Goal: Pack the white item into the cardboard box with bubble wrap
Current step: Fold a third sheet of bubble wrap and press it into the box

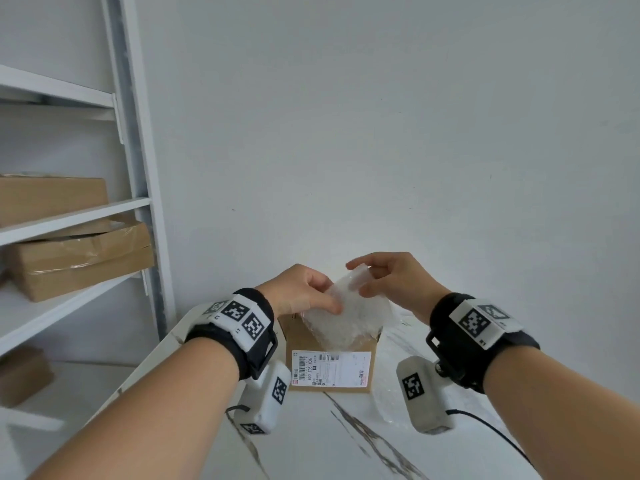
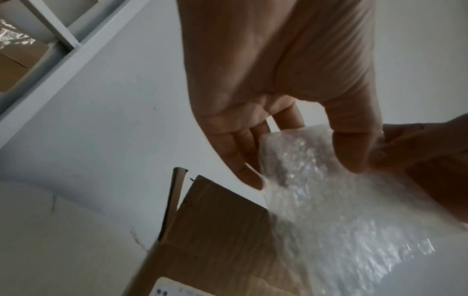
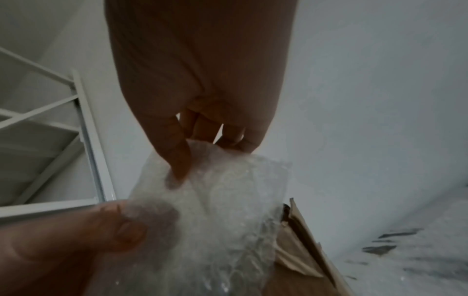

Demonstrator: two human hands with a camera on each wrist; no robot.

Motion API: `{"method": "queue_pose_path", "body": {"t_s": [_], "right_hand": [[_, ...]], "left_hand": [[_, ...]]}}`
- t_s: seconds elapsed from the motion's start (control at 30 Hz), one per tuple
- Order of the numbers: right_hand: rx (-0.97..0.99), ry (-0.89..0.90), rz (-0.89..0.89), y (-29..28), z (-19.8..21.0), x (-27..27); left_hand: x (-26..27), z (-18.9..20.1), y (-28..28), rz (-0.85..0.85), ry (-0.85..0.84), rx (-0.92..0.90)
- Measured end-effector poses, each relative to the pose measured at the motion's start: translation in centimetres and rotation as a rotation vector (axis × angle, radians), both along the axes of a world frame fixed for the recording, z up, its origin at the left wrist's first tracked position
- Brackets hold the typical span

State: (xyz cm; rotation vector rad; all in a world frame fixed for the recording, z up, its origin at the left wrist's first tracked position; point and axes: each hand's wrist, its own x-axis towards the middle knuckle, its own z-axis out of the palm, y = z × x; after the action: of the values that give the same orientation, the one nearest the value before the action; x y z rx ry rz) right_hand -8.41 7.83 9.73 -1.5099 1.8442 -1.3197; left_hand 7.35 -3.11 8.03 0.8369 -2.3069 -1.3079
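A sheet of clear bubble wrap (image 1: 349, 315) is held up over the open cardboard box (image 1: 330, 370), which carries a white shipping label on its near side. My left hand (image 1: 304, 292) pinches the wrap's left edge between thumb and fingers (image 2: 352, 152). My right hand (image 1: 388, 277) pinches the top right of the wrap (image 3: 215, 200), thumb in front. The wrap's lower part hangs into the box (image 2: 215, 230). The white item cannot be made out through the wrap.
The box stands on a white marble-patterned table (image 1: 346, 445) near a plain wall. A white metal shelf rack (image 1: 138, 168) at the left carries several cardboard boxes (image 1: 79, 258). More bubble wrap lies on the table right of the box (image 1: 391, 386).
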Motion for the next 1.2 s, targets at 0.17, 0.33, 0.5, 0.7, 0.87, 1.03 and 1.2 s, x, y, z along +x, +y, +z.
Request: {"method": "queue_pose_path", "body": {"t_s": [0.17, 0.33, 0.5, 0.7, 0.87, 1.03, 1.2], "right_hand": [[-0.055, -0.254, -0.033, -0.3, -0.2, -0.5], [0.063, -0.482, 0.107, 0.2, -0.6, -0.7], [0.051, -0.61, 0.118, 0.1, -0.8, -0.7], [-0.046, -0.671, 0.085, -0.2, -0.6, -0.2], [-0.066, -0.483, -0.087, -0.6, -0.5, 0.0], [0.076, -0.477, 0.024, -1.9, -1.4, -0.6], [0.005, -0.436, -0.01, -2.9, -1.8, -0.8]], "left_hand": [[0.1, 0.0, -0.3, 0.089, 0.259, 0.168], [0.0, 0.1, -0.4, 0.146, 0.438, 0.356], [0.1, -0.1, -0.1, 0.061, 0.424, 0.445], [0.3, -0.1, -0.6, 0.026, 0.535, 0.561], [0.1, -0.3, -1.1, 0.045, 0.42, 0.452], [-0.9, -1.1, -1.7, 0.152, 0.432, 0.211], [-1.7, -1.4, -2.8, 0.209, 0.304, -0.011]]}}
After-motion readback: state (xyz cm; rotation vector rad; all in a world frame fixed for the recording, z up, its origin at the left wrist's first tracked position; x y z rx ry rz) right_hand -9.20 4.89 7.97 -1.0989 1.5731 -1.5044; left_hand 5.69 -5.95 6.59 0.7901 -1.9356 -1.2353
